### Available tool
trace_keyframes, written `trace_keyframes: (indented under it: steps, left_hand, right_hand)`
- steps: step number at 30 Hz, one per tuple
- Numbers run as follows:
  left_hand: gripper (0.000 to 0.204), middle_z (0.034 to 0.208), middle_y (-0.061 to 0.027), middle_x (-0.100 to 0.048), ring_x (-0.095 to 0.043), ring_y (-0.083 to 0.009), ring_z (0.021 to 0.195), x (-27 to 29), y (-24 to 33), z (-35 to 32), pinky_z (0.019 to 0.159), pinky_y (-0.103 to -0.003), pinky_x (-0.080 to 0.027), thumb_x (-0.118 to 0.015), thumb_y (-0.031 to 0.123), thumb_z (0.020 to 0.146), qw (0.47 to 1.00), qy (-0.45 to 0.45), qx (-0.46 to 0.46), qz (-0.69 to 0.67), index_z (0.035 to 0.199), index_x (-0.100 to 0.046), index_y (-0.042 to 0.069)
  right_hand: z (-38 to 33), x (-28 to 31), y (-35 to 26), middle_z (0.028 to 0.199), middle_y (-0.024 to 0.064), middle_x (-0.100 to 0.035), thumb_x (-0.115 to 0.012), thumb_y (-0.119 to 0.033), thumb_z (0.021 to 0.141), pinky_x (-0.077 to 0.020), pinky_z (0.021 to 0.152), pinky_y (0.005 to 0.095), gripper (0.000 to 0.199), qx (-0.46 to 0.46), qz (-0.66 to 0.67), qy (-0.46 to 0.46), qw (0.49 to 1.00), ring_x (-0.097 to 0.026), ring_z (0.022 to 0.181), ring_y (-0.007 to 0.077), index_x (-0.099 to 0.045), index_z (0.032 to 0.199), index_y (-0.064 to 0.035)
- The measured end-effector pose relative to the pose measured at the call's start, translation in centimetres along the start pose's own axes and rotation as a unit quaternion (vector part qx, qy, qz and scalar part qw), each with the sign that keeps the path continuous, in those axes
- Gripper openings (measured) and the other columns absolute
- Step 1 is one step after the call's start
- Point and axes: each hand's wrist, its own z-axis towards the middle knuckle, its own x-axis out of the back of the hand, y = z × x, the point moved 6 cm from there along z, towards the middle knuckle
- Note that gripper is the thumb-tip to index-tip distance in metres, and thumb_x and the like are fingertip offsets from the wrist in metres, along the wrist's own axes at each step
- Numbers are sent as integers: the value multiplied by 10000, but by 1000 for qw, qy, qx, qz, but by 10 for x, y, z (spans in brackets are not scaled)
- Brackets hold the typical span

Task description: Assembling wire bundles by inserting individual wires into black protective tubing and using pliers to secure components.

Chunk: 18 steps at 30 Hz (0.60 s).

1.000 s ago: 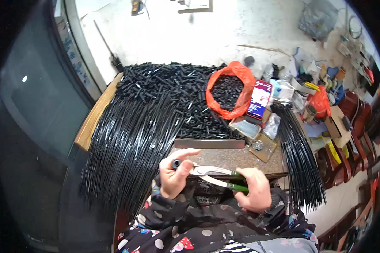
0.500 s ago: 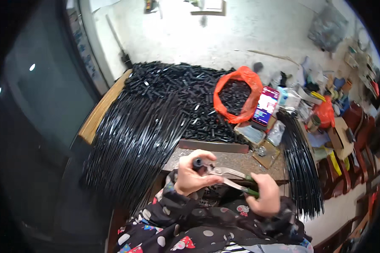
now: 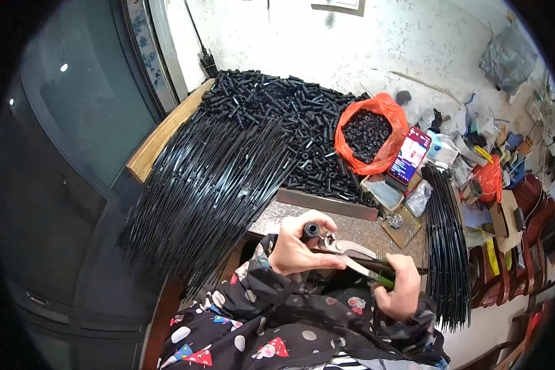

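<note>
My left hand [image 3: 295,250] is closed around a short black tube [image 3: 311,230], whose round open end faces up. Just right of it are the metal jaws of a pair of pliers [image 3: 351,250] with green-covered handles. The jaws lie close against the tube's side; whether they grip it I cannot tell. My right hand [image 3: 402,288] is wrapped round the green handles, which stand somewhat apart. Both hands are in front of the table's near edge, close to my body.
Black tubes [image 3: 271,92] are heaped behind a metal strip [image 3: 327,204]. Long black rods [image 3: 209,185] fan out at left, with another bundle [image 3: 445,246] at right. A red plastic bag [image 3: 385,161] holds small black parts. Beside it stands a lit phone [image 3: 409,155]. Clutter fills the far right.
The view has shifted, so the table and hands appear farther right. My hands keep the same hold on the tube and the pliers.
</note>
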Motion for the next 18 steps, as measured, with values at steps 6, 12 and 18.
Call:
trace_keyframes:
  steps: [6, 12, 18]
  left_hand:
    - [419, 455, 79, -338, -266, 11, 420, -13, 6, 4, 370, -136, -199, -742, 216, 432, 998, -60, -15, -14, 722, -496, 41]
    - [438, 545, 49, -404, -323, -2, 449, -6, 4, 1, 390, -140, -245, -749, 176, 404, 1000, -11, -3, 3, 737, -508, 28]
    - [417, 544, 55, -404, -336, -3, 471, -6, 12, 2, 405, -136, -243, -737, 127, 421, 999, 1, -4, -47, 744, -503, 6]
  right_hand:
    - [-78, -65, -8, 568, 123, -491, -464, -140, 724, -400, 401, 255, 180, -495, 715, -409, 277, -490, 433, 174, -433, 774, 31]
    - [-17, -46, 2, 647, 68, -466, -536, 9, 570, -383, 456, 244, 387, -254, 302, -240, 887, -470, 523, 144, -378, 923, 16]
    - [-20, -48, -9, 655, 99, -489, -505, -68, 664, -396, 530, 271, 273, -189, 246, -222, 924, -487, 535, 202, -411, 915, -17]
